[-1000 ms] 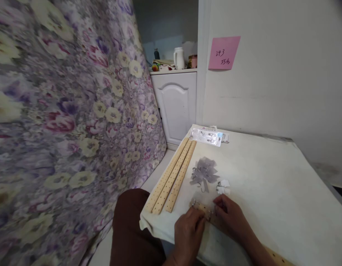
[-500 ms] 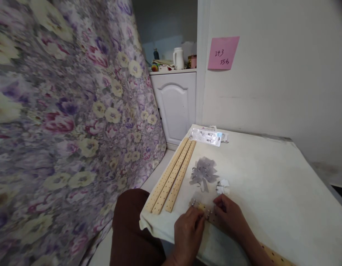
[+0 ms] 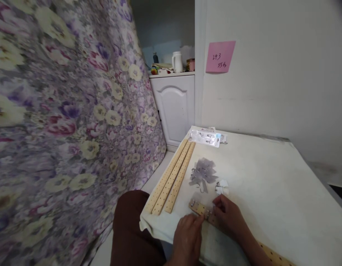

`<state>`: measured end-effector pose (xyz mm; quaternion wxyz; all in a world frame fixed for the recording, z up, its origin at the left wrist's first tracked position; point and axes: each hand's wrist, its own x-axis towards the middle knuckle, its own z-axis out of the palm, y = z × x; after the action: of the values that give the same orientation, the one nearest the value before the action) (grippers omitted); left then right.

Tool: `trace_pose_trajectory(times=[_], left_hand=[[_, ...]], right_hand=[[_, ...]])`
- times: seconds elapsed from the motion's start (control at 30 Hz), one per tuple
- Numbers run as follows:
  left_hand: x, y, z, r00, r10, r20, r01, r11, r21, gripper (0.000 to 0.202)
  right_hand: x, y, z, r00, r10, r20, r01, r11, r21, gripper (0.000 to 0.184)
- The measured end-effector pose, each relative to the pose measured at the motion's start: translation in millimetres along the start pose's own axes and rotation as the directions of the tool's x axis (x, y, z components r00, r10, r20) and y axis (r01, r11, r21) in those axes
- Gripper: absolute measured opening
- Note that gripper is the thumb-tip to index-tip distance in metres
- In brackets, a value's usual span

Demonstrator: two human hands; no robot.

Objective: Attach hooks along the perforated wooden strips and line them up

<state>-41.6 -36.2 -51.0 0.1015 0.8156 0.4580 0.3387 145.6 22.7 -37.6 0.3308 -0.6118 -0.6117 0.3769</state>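
The grip of right hand (image 3: 228, 216) and left hand (image 3: 187, 232) is too hidden to tell; the perforated wooden strip (image 3: 197, 208) runs beneath the right, at the left's fingertips, grey packets (image 3: 205, 171) beyond

This looks like a room in a home, with one table (image 3: 265, 177) given over to small handiwork. A large floral curtain (image 3: 76, 129) hangs along the left side, and beyond it stands a white arched-panel cabinet (image 3: 173, 111), its top holding a white jug (image 3: 177, 62) and small household items (image 3: 163, 66). A pink handwritten note (image 3: 220, 57) sticks to the plain, marked wall (image 3: 270, 74). Perforated wooden strips (image 3: 173, 178) and a clear blister pack (image 3: 204, 137) lie on the cloth-covered table.
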Motion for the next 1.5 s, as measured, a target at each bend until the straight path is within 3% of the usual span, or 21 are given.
trace_pose_trajectory(times=[0.73, 1.17, 1.5], left_hand=[[4, 4, -2.5, 0.992, -0.016, 0.122, 0.001, 0.992, 0.129, 0.046], [3, 4, 0.8, 0.993, -0.022, 0.113, 0.0, 0.982, 0.19, 0.044], [4, 4, 0.7, 0.99, -0.034, 0.134, 0.006, 0.98, 0.2, 0.046]], right_hand=[[-1, 0, 3, 0.999, -0.01, -0.032, 0.008, 0.999, -0.049, 0.009], [-6, -9, 1, 0.999, -0.041, -0.024, 0.039, 0.996, -0.076, 0.01], [-6, -10, 5, 0.999, -0.031, -0.029, 0.027, 0.994, -0.108, 0.021]])
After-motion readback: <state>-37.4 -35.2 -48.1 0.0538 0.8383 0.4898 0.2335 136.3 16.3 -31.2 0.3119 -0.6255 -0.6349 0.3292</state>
